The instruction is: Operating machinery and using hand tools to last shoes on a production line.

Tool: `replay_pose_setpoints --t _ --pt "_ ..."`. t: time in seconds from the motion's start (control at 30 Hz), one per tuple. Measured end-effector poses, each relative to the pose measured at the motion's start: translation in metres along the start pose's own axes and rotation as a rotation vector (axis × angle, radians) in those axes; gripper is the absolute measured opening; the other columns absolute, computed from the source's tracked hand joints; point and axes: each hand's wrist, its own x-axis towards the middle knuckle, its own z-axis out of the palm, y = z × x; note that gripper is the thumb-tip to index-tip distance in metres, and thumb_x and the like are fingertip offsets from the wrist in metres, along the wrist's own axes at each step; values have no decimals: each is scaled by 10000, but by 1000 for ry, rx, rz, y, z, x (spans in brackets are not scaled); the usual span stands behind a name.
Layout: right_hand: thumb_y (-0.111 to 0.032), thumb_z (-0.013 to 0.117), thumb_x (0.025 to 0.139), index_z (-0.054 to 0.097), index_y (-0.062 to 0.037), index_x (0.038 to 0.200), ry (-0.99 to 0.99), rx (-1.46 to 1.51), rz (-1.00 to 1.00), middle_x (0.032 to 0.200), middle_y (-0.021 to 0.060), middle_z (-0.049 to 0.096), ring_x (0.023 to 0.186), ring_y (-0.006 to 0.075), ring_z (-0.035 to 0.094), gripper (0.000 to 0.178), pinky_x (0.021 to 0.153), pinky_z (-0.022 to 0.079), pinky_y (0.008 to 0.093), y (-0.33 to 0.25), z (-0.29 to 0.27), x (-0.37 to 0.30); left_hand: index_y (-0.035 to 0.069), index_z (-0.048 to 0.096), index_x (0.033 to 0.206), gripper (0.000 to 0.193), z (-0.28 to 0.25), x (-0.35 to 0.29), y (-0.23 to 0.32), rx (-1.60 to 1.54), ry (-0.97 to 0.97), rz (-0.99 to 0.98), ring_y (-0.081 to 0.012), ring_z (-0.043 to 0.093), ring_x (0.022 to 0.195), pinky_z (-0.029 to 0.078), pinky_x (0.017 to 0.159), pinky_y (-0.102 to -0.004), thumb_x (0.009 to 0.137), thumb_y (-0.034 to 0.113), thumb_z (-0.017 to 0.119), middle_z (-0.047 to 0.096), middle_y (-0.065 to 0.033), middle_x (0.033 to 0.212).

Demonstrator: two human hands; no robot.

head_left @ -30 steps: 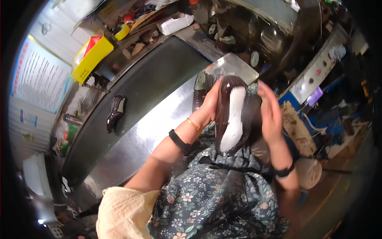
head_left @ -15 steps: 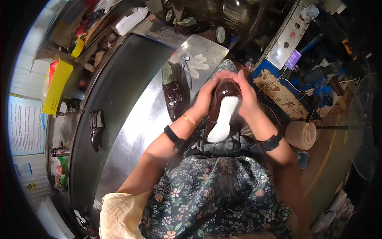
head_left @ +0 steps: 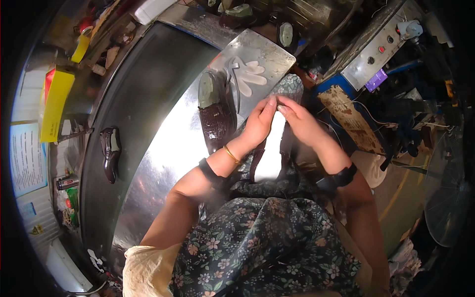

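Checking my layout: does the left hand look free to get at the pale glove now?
Probably not quite: the glove lies near, largely uncovered, but the left hand is on the white-soled shoe.

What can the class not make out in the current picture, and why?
- Far end of the glossy dark brown, white-soled shoe: head view, covered by the bare left hand and bare right hand.
- Part of the white plastic container: head view, cut off by the upper edge.
- Writing on the pale rectangular wall poster: head view, too small.
- Surface detail of the silvery metal bench: head view, lost in bright glare.
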Motion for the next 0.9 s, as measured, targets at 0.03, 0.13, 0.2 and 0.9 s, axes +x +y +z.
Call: replay_pose_setpoints --t 0.03,0.13,0.2,0.9 --pt "-151 483 999 482 29 1323 65 -196 -65 1276 191 576 1184 289 554 371 1014 414 341 -1 4 1 -41 560 1233 502 0 3 -3 7 -18 -16 -180 555 1060 419 954 -295 1015 402 472 621 -113 1138" --pt "-171 474 1003 483 26 1301 121 -311 -100 1256 214 570 1190 318 547 357 1016 412 356 -4 8 0 -35 560 1236 486 0 8 -3 59 -29 -13 -172 544 1072 411 960 -288 1019 390 466 619 -110 1130" --pt "-164 476 1004 473 18 1323 137 -210 -94 1291 191 556 1216 290 528 367 1034 395 345 -8 -1 -1 -32 555 1244 484 0 10 -1 37 -42 -18 -167 538 1079 407 964 -285 1022 388 462 612 -103 1146" --pt "-332 538 988 228 -4 1510 -212 635 -171 1543 97 276 1417 195 271 689 1145 218 314 -52 -7 -59 22 378 1403 513 0 -72 79 -98 -326 178 -177 479 1221 337 1066 -308 1015 356 405 514 -103 1307"
